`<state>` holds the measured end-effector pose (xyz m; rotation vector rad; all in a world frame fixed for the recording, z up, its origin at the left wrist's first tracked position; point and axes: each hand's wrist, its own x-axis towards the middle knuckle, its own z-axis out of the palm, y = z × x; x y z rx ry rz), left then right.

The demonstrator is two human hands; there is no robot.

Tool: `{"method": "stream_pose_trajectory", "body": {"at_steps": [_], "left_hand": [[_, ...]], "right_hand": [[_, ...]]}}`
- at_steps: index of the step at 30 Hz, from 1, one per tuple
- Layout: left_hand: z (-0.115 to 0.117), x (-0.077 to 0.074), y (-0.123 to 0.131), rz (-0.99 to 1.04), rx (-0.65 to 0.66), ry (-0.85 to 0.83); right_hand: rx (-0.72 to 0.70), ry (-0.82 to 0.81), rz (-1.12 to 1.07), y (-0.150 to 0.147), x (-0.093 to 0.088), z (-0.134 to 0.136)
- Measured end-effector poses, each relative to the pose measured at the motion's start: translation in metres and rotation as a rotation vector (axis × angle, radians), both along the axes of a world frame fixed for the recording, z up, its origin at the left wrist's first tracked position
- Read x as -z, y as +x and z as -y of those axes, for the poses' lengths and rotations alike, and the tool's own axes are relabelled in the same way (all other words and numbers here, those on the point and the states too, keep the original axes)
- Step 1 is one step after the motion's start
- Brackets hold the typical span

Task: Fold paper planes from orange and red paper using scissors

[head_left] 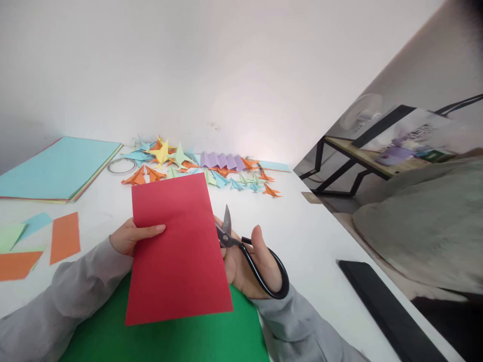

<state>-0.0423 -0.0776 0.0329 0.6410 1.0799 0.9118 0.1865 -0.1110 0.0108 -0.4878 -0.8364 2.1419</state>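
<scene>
A sheet of red paper (177, 256) is held up in front of me, slightly tilted. My left hand (132, 235) grips its left edge, thumb on the front and the other fingers hidden behind. On the right, my right hand (249, 266) has black-handled scissors (227, 238) hooked on it, with the thumb through a handle loop. The scissor blades stand apart beside the sheet's right edge, one pointing up and the other partly behind the paper. Some fingers of this hand are also behind the sheet, so I cannot tell whether they touch it.
Folded paper shapes (162, 152) and a pleated purple strip (222, 161) lie along the wall. A wire coil (122, 165) sits near stacked blue sheets (64, 166). Orange paper pieces (65, 237) are at left, a black flat object (377, 296) at right, something green (169, 342) below.
</scene>
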Motion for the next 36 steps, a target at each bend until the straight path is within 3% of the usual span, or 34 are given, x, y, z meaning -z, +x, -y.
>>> {"method": "stream_pose_trajectory", "body": {"at_steps": [3,7,10,16,23,36], "left_hand": [[0.003,-0.010,-0.002,0.080,0.033,-0.021],[0.006,-0.028,-0.002,0.137,-0.069,-0.168],[0.006,-0.033,-0.003,0.126,-0.111,-0.215],[0.001,-0.022,-0.013,0.105,-0.130,-0.199],[-0.001,-0.015,-0.010,0.057,-0.001,-0.169],[-0.004,-0.001,-0.001,-0.015,-0.118,0.014]], "right_hand": [[-0.050,0.002,-0.043,0.002,-0.001,0.000],[-0.159,0.019,-0.093,0.004,-0.003,0.000],[-0.236,0.040,-0.081,0.005,-0.004,0.000],[-0.259,0.056,-0.040,0.007,-0.005,-0.001],[-0.246,0.061,-0.087,0.008,-0.002,-0.001],[-0.111,-0.030,-0.017,0.005,0.000,-0.002]]}}
